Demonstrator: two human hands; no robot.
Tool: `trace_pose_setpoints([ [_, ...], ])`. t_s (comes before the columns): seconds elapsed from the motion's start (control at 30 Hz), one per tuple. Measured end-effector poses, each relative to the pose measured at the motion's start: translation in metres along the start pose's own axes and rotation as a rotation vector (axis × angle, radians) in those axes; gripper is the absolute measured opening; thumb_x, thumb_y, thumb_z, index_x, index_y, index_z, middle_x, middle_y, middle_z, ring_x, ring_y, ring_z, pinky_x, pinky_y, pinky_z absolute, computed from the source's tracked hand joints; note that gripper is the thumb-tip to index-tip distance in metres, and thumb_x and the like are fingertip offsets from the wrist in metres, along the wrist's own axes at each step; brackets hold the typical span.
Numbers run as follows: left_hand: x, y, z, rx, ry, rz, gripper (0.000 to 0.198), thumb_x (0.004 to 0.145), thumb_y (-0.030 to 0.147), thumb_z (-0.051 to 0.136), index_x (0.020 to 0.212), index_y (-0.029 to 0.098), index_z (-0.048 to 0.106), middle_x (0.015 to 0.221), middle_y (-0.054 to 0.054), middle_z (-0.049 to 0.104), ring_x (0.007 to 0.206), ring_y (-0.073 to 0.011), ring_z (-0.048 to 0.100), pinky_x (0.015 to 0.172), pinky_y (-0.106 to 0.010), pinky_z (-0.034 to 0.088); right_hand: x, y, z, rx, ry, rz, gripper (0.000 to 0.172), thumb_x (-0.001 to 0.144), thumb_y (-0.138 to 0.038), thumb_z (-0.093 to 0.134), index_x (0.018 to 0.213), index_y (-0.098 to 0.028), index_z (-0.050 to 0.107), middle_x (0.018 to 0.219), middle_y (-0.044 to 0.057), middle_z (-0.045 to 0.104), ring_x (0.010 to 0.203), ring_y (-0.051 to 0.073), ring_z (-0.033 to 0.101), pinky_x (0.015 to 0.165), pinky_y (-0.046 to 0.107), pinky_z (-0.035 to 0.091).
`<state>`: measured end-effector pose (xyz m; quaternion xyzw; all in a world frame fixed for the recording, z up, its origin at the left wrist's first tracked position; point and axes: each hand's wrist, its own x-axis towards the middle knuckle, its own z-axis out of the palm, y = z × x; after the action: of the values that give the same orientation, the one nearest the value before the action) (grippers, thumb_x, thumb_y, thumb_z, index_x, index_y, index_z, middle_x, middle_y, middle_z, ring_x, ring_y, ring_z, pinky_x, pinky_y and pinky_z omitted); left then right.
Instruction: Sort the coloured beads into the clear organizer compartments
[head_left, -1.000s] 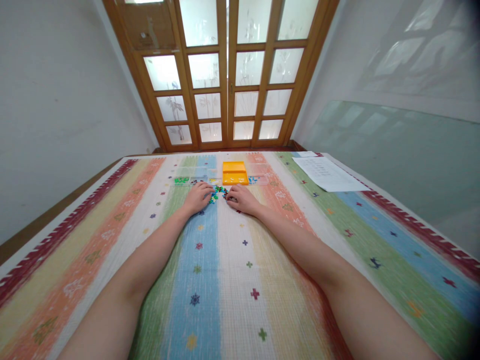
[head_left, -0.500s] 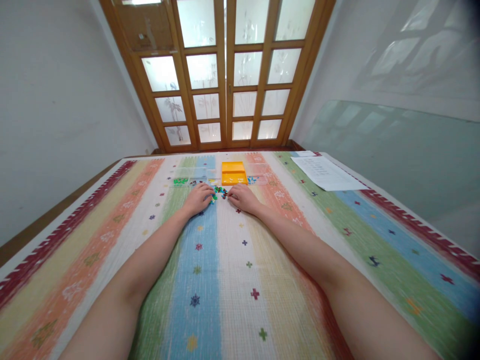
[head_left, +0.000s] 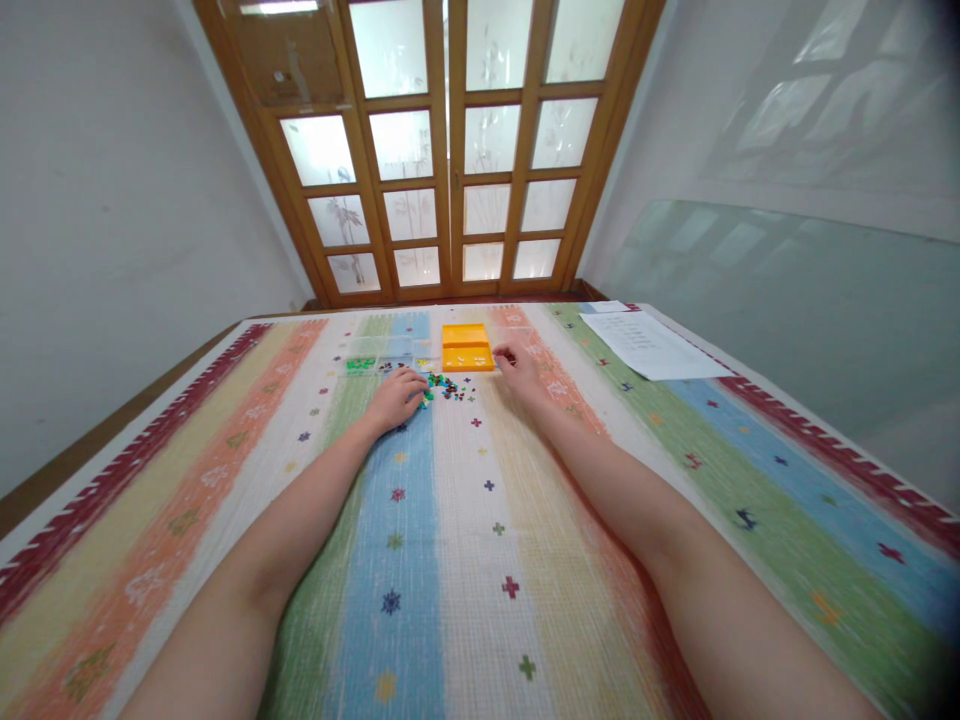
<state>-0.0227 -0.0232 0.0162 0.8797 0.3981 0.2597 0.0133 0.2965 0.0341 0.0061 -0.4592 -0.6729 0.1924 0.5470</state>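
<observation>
A loose pile of small coloured pieces (head_left: 444, 384), green, blue and dark red, lies on the striped cloth. My left hand (head_left: 397, 398) rests at the pile's left edge, its fingers curled; what they hold, if anything, is too small to name. Beyond the pile lies an opened yellow box (head_left: 466, 347) with small white pieces inside. My right hand (head_left: 519, 372) is just right of this box, over the right clear container, with fingertips pinched together on something too small to tell. Left of the box, a clear container (head_left: 380, 352) holds green, dark and yellow pieces in separate compartments.
White paper sheets (head_left: 649, 343) lie at the far right of the table. The patterned tablecloth (head_left: 465, 560) stretches towards me between my forearms. Wooden doors with glass panes (head_left: 450, 150) stand behind the table, with walls at both sides.
My right hand has moved from the pile to the right and slightly away from me, beside the yellow box. More dark red pieces now show in the pile. My left hand has hardly moved.
</observation>
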Motion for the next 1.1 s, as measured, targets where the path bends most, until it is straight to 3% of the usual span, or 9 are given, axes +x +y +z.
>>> trace_pose_setpoints([
  [0.3,0.001,0.004,-0.001,-0.003,-0.02,-0.001,0.029,0.097,0.02,0.054,0.11,0.026,0.079,0.119,-0.006,0.075,0.122,-0.0252,0.06,0.117,-0.05,0.043,0.011,0.034,-0.016,-0.089,0.195,0.135,0.034,0.086,-0.029,0.05,0.101,-0.017,0.079,0.104,0.011,0.079,0.095,0.027,0.07,0.092,0.042,0.054],
  [1.1,0.0,0.002,0.0,-0.021,-0.037,-0.008,0.029,0.097,0.02,0.054,0.112,0.025,0.079,0.119,-0.006,0.075,0.123,-0.0254,0.059,0.117,-0.047,0.041,0.01,0.041,-0.014,-0.214,0.151,0.182,0.039,0.094,-0.029,0.05,0.122,-0.018,0.075,0.118,0.013,0.077,0.105,0.028,0.071,0.098,0.042,0.053],
])
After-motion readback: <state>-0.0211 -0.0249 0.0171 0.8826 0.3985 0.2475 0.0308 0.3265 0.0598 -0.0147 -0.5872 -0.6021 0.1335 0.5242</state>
